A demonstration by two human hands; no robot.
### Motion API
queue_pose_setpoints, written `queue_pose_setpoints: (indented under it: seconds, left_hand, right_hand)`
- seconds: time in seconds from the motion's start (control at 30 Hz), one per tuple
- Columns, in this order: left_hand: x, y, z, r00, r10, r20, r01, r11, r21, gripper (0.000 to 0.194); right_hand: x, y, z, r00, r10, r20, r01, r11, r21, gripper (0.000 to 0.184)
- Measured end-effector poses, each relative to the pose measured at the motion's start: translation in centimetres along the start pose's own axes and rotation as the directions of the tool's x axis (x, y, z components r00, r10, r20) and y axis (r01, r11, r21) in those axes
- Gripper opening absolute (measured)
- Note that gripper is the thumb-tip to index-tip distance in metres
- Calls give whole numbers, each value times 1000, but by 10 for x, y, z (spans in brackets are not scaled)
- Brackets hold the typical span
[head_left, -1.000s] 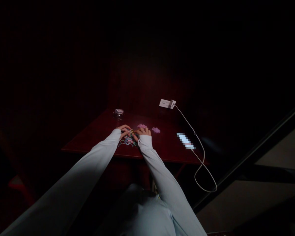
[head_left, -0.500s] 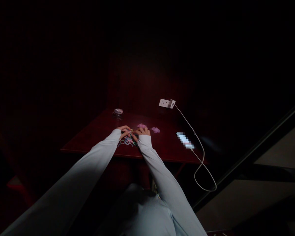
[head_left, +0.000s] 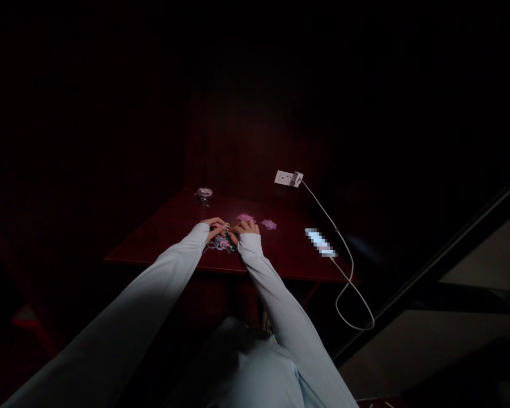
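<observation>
Above a heap of coloured hair ties (head_left: 223,244) on the dark red table, my two hands are close together. Between the bent fingers of my left hand (head_left: 215,224) is a small yellow hair tie (head_left: 228,226). My right hand (head_left: 245,228) faces it with its thumb and fingers drawn together; what they hold, if anything, is too small to make out. Just beyond the right hand lies a pink pile of small, thin pieces (head_left: 245,217). A purple pile (head_left: 269,224) of similar pieces sits to its right.
A clear jar with a lid (head_left: 204,194) stands at the back left of the table (head_left: 153,238). On the right lies a lit phone (head_left: 320,242). Its white cable (head_left: 352,266) loops past the table's edge, up to a charger (head_left: 297,179) in the wall socket (head_left: 284,178).
Both hands stay nearly in place, with only slight finger movement. The yellow hair tie at the fingertips has shifted a little. The piles, jar and phone have not moved.
</observation>
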State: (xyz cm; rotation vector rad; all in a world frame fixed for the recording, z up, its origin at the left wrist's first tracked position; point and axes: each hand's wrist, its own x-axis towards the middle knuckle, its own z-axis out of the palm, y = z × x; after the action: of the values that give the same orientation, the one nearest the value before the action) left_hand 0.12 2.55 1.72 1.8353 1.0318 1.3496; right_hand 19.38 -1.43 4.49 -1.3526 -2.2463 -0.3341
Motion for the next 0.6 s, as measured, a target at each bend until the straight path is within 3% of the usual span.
queue_pose_setpoints:
  seconds: [0.33,0.6]
  left_hand:
    - [3,-7,-4,999,53,-8,-52,995,83,25]
    - [3,-7,-4,999,41,-19,-39,994,105,25]
  right_hand:
    - [0,-1,-1,1000,18,8,-18,999,31,24]
    - [0,0,-1,1000,20,20,-21,998,54,24]
